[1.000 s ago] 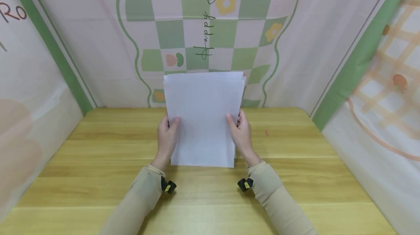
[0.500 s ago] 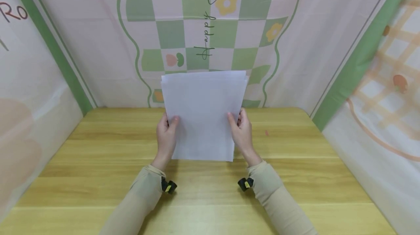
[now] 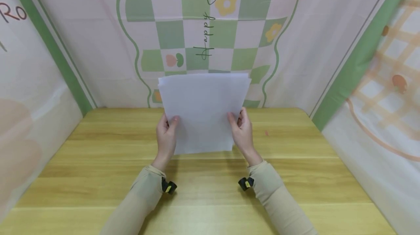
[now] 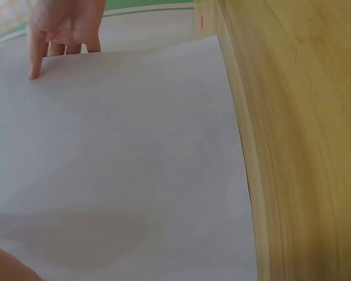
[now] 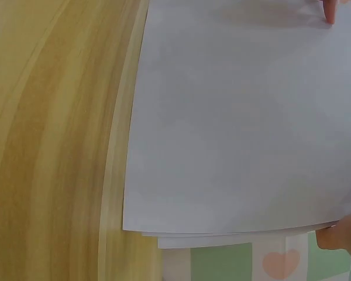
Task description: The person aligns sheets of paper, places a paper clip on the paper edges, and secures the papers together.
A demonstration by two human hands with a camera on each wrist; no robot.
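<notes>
A stack of white paper sheets [image 3: 203, 114] stands tilted up over the middle of the table, its lower edge close to the wood. My left hand [image 3: 166, 136] grips the left edge, thumb on the front face and fingers behind. On the right edge, my right hand [image 3: 242, 133] holds the sheets the same way. The sheets' top corners are slightly out of line. In the right wrist view the paper [image 5: 240, 129] shows several layered edges at one side. The left wrist view has the right hand [image 4: 67, 26] at the paper's far edge.
The wooden table [image 3: 203, 191] spreads around both forearms. Behind it hangs a checkered green and white cloth [image 3: 223, 34], with printed curtains at both sides. A small reddish mark [image 3: 267, 133] lies on the table right of the paper. Black wrist cameras [image 3: 168, 187] sit at both cuffs.
The paper's lower edge has risen and its top has tipped toward me, so the stack stands more upright. Both hands keep their grip in nearly the same place.
</notes>
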